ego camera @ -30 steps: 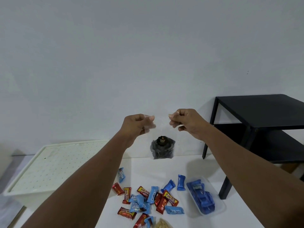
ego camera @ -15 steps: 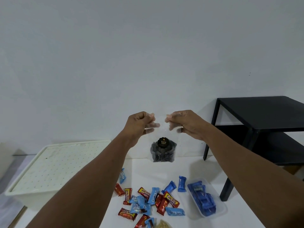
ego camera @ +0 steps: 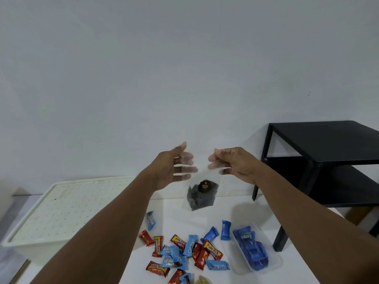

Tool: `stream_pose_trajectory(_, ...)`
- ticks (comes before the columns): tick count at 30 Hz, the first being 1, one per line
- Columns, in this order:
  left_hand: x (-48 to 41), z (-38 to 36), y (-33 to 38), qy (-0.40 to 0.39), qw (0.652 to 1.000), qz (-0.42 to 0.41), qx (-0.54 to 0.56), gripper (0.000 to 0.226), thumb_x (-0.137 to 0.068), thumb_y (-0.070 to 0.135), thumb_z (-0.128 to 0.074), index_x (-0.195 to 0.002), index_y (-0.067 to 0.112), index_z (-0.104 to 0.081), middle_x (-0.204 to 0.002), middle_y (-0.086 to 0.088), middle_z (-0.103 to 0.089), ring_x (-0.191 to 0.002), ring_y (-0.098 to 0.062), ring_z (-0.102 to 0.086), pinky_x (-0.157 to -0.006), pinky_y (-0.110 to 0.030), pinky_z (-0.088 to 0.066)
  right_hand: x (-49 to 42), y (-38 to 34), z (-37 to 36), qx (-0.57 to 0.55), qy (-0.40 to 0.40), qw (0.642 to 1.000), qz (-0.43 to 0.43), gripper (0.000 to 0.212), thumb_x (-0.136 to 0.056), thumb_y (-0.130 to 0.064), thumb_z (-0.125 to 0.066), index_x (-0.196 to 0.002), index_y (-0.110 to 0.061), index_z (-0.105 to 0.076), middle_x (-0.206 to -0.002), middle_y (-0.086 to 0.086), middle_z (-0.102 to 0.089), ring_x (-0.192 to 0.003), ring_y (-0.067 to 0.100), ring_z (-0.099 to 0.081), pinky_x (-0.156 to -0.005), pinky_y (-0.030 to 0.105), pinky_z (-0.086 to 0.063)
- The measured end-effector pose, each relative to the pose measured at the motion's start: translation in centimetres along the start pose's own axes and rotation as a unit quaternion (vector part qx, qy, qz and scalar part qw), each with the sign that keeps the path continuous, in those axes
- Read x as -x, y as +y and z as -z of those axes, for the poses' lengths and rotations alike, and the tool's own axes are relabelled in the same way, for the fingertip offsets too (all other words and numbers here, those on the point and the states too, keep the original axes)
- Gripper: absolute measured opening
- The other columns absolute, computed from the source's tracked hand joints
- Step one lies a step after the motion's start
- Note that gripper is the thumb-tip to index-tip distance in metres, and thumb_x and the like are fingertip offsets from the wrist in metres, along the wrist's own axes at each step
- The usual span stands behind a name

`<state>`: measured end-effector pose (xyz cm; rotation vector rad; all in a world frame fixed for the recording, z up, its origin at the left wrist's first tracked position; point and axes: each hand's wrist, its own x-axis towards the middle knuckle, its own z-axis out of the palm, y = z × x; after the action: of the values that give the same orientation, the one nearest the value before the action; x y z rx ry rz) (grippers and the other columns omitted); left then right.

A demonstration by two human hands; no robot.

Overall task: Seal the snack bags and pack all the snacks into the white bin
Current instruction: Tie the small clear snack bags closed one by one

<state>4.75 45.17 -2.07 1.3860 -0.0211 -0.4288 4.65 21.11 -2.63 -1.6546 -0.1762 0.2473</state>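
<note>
Two hands (ego camera: 202,163) lifting clear bag (ego camera: 202,193), dark snacks (ego camera: 201,198) inside

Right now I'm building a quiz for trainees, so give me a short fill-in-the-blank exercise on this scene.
1. The clear bag of dark snacks is pinched at its top by the ____ hand.
2. The left hand beside it has its fingers ____.
3. The white bin sits to the ____ of the loose wrapped snacks.
4. The side table is coloured ____.

Missing words: right; open; left; black
</note>
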Motion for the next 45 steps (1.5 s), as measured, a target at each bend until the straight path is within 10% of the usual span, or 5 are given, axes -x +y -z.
stream_pose_trajectory(18, -0.6, -1.5, -2.4, -0.083, 0.994, 0.038, 0.056, 0.015, -0.094, 0.002, -0.059, -0.098, -0.007, -0.069, -0.095, -0.020, -0.069, -0.103, -0.042, -0.066, -0.065, -0.032, -0.060, -1.4, 1.5, -2.6, 0.020, 0.156, 0.983, 0.097, 0.016, -0.077, -0.027, -0.083, -0.081, -0.012, -0.079, -0.094, 0.003, -0.077, -0.084, 0.005, -0.065, -0.076, 0.015, -0.048)
stream_pose_trajectory(24, -1.0, -0.7, -2.8, -0.074, 0.996, 0.036, 0.037, 0.021, -0.093, 0.019, -0.066, -0.104, 0.002, -0.067, -0.093, -0.012, -0.068, -0.099, -0.036, -0.071, -0.073, -0.035, -0.060, -1.7, 2.0, -3.1, 0.014, 0.164, 0.983, 0.079, 0.026, -0.079, -0.028, -0.083, -0.090, -0.006, -0.077, -0.064, -0.014, -0.060, -0.068, 0.012, -0.048, -0.055, 0.020, -0.045)
stream_pose_trajectory(28, -1.1, -0.5, -2.9, -0.067, 0.996, 0.027, 0.050, 0.020, -0.096, 0.019, -0.062, -0.104, 0.001, -0.067, -0.091, -0.011, -0.069, -0.100, -0.037, -0.070, -0.071, -0.034, -0.060, -2.0, 2.2, -3.5, 0.001, 0.164, 0.984, 0.074, 0.018, -0.078, -0.032, -0.083, -0.085, -0.016, -0.079, -0.075, 0.009, -0.042, -0.076, 0.020, -0.048, -0.061, 0.028, -0.054)
stream_pose_trajectory(45, -1.2, -1.0, -4.8, -0.047, 0.988, 0.036, 0.146, 0.025, -0.095, 0.034, -0.063, -0.091, 0.013, -0.075, -0.090, -0.006, -0.071, -0.080, -0.020, -0.064, -0.072, -0.031, -0.056, -2.5, 2.6, -5.3, -0.187, 0.119, 0.974, 0.049, 0.013, -0.089, -0.015, -0.073, -0.092, -0.002, -0.070, -0.092, 0.016, -0.073, -0.084, 0.028, -0.071, -0.085, 0.045, -0.060)
